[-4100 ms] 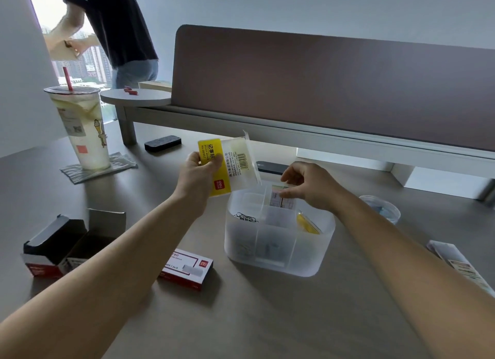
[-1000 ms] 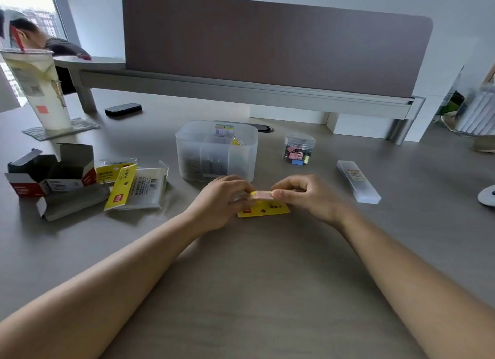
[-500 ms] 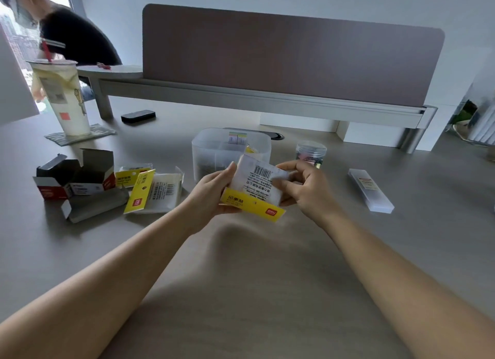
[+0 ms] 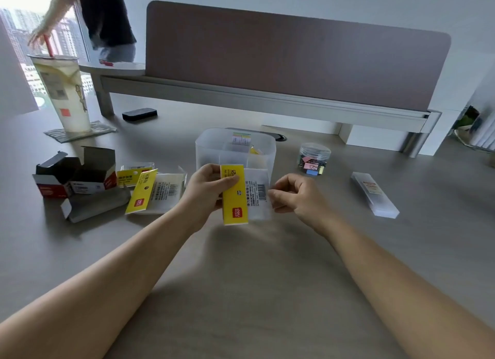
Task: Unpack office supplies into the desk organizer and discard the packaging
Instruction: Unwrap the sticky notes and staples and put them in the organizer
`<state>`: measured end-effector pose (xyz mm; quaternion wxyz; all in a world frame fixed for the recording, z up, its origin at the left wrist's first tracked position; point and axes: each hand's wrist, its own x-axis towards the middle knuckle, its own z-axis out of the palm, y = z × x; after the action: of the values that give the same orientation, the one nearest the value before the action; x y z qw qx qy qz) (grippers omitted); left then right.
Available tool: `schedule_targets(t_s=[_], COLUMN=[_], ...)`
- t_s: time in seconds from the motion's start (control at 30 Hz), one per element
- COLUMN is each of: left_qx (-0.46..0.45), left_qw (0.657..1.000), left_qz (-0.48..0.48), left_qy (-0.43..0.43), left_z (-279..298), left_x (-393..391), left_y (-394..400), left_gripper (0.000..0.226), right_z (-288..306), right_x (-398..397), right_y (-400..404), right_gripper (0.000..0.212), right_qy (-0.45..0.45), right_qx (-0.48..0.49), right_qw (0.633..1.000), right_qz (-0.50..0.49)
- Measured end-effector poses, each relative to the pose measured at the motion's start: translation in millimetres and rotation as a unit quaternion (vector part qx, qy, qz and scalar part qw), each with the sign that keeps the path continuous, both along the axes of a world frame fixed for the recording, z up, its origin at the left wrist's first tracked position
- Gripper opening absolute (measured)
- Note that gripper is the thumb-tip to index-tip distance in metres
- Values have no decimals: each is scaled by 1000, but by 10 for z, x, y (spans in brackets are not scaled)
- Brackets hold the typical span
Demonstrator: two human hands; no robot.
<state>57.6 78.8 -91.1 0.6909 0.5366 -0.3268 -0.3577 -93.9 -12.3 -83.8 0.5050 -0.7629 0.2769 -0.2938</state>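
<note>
My left hand (image 4: 206, 191) grips a yellow-headed clear plastic packet (image 4: 235, 198) by its yellow card, holding it upright above the desk. My right hand (image 4: 297, 196) pinches the packet's clear right edge near the barcode. Just behind the packet stands the translucent desk organizer (image 4: 206, 149), with a small sticky-flag pack and something yellow showing inside. Whatever is inside the held packet cannot be made out.
Empty yellow packets (image 4: 151, 191) and opened red-and-black cardboard boxes (image 4: 75, 176) lie left of the organizer. A jar of coloured binder clips (image 4: 313, 159) and a long clear box (image 4: 375, 195) lie right. A drink cup (image 4: 63, 93) stands far left; a person stands beyond it.
The packet rose from the desk into both hands and was turned upright, yellow card now to the left. My right hand shifted to its clear edge.
</note>
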Motion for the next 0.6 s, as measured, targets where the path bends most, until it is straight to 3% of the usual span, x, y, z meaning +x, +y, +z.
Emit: schedule_targets(t_s=[0.07, 0.2, 0.3, 0.6], left_qx=[4, 7, 21, 18], left_qw=[1000, 999, 998, 999], left_qz=[-7, 1, 11, 35], left_qy=[-10, -42, -61, -24], left_z=[-10, -6, 10, 123], left_x=[-7, -34, -31, 31], left_y=[-2, -2, 4, 73], left_gripper=[6, 6, 7, 12], right_z=[-16, -29, -15, 68], right_x=[60, 140, 155, 170], right_y=[9, 25, 54, 26], right_gripper=[13, 27, 17, 29], right_qy=[-24, -25, -15, -89], right_qx=[-13, -61, -104, -65], right_qw=[1000, 998, 994, 993], right_qz=[-15, -21, -11, -39])
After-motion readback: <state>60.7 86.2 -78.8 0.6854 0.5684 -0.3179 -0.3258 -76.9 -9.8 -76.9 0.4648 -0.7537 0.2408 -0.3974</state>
